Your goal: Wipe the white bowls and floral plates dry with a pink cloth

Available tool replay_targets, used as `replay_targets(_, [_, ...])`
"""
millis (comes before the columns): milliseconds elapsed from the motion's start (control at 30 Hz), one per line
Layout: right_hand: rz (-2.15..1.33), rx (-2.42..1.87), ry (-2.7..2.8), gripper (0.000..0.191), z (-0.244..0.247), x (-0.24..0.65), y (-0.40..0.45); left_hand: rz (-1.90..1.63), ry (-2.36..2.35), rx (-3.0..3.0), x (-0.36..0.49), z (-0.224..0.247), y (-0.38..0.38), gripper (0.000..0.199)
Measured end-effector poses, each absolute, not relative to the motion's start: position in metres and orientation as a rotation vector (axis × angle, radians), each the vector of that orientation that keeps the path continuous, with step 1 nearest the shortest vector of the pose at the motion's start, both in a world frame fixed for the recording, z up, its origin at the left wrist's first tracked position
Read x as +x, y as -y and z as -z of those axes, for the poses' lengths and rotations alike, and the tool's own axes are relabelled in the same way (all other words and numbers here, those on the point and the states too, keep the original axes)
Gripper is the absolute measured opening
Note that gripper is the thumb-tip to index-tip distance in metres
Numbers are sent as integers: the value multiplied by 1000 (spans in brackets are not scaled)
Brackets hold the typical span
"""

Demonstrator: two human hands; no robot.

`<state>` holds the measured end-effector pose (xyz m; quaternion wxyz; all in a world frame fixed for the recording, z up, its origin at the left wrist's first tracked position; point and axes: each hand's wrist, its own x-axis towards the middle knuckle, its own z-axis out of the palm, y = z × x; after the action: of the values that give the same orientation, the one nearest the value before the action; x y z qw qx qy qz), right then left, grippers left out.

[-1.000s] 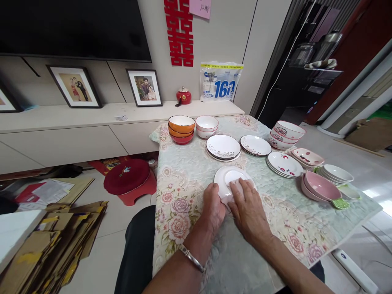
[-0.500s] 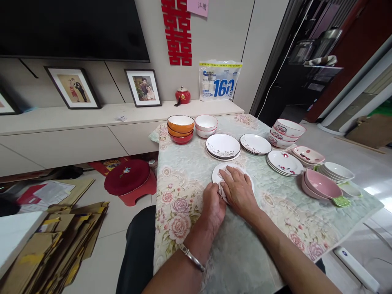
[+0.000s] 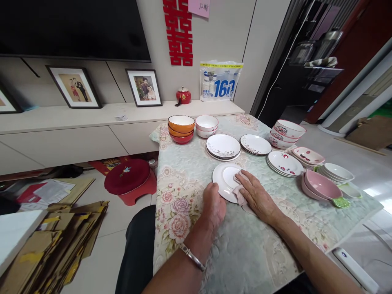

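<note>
A white plate is held near the front middle of the cloth-covered table, its ringed surface facing up. My left hand grips its near left edge, thumb on top and fingers beneath. Across the plate's right side lies my right hand, closed over a pale pink cloth pressed against the plate. Part of the cloth hangs past the rim toward me. Just beyond are a stack of white plates with dark rims and another similar stack.
Orange and red bowls and white bowls stand at the back left. Flowered plates, patterned bowls, pink bowls and small white dishes line the right. A red stool stands left of the table.
My right hand has slid with the cloth from the plate's middle to its right side, uncovering the ringed centre. My left hand keeps its hold on the edge.
</note>
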<state>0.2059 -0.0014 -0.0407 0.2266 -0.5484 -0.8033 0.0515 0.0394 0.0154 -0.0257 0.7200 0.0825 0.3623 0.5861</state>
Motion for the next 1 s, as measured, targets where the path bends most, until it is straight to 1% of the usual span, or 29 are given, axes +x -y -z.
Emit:
replay_targets(167, [-114,-1628,2158,51,35,199,-25,-1303,-837,182,41,27,-16,15])
replay_targets(367, [-55,-1896,2145,46,14,166,-49,-1320,-858,168,42,29,-16,16])
replay_targets(533, [-87,-1658,2326,41,10,149,-53,-1331,-836,164,42,27,-17,14])
replay_targets(600, [-108,-1603,2307,39,12,150,-54,-1329,-835,165,41,25,-16,14])
replay_targets(700, [-118,-1636,2188,38,17,157,-54,-1314,-843,175,41,24,-15,15])
replay_targets(900, [-228,-1762,1901,39,34,191,-53,-1302,-871,198,37,23,-11,7])
replay_targets(1000, [-280,-1735,1814,43,42,205,-53,-1316,-877,202,35,22,-9,10])
